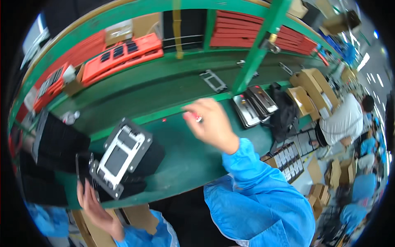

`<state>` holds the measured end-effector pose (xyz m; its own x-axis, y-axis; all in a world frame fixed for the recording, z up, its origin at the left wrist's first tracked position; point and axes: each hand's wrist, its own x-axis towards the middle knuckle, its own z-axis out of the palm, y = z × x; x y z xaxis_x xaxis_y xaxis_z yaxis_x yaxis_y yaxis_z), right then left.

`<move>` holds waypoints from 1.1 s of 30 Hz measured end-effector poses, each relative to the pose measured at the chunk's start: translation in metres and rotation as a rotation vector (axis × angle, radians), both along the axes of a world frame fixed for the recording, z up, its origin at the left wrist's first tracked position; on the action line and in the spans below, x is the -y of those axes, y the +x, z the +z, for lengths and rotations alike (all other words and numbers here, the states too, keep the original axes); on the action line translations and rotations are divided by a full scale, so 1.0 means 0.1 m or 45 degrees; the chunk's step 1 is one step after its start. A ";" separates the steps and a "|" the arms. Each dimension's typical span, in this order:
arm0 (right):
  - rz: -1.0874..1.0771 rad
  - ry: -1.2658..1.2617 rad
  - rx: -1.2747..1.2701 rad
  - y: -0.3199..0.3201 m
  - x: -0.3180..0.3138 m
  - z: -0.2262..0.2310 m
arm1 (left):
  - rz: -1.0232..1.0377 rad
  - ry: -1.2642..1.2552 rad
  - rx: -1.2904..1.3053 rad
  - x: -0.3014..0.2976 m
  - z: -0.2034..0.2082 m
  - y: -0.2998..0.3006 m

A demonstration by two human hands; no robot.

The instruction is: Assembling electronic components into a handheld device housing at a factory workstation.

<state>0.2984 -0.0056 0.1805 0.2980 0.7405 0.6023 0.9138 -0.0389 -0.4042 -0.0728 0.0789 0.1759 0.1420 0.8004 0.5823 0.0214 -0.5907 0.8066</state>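
A silver metal frame [130, 153] with a crossbar lies on the dark plate atop a black block-shaped stack [150, 158], left on the bench. Beside the stack's near left corner is my left hand [96, 210], fingers stretched upward and close to a thin dark upright piece [80, 164]; whether they touch it is unclear. Over the middle of the bench, my right hand [212, 123] has its fingers closed in a pinch. A small red-and-silver piece [198, 118] shows at the fingers, mostly hidden. One small red bit [164, 120] lies on the green bench.
More black blocks [61, 142] stand at far left. Silver-and-black cases [255, 106] and a black bag [284, 117] sit at right, near cardboard boxes [314, 92]. A green post [261, 49] rises behind. Red trays [123, 53] fill the shelf. A person [341, 121] stands far right.
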 end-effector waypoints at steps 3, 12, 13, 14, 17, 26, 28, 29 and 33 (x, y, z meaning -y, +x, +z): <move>-0.747 -0.261 0.246 0.90 0.84 -0.75 | -1.223 -0.330 0.950 0.11 -0.91 -0.77; -0.857 -0.387 0.157 0.96 1.44 -1.15 | -1.533 -0.921 0.065 0.57 -0.83 0.69; -0.944 -0.372 0.277 1.01 1.37 -1.22 | -1.540 -0.887 -0.017 0.61 -0.79 0.87; -1.037 -0.360 0.390 1.06 1.34 -1.30 | -1.545 -0.888 -0.033 0.66 -0.76 0.98; -1.094 -0.365 0.431 1.04 1.31 -1.29 | -1.656 -0.848 -0.140 0.73 -0.73 1.18; -0.968 -0.114 0.318 0.88 1.40 -1.15 | -1.711 -0.910 -0.317 0.78 -0.94 1.31; -0.892 -0.049 0.345 0.69 1.35 -1.03 | -1.600 -1.002 -0.234 0.82 -0.91 1.35; -0.705 -0.028 0.160 0.46 1.36 -0.94 | -1.537 -1.049 -0.187 0.85 -0.90 1.36; 0.230 -0.016 -0.518 -0.40 1.36 -0.76 | -1.216 -1.131 0.269 1.04 -0.94 1.62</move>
<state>0.2586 -0.1420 0.1043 0.3738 0.8091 0.4534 0.6730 0.0998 -0.7329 0.0890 -0.0253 0.0816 0.8318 0.5550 -0.0049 -0.2787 0.4253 0.8610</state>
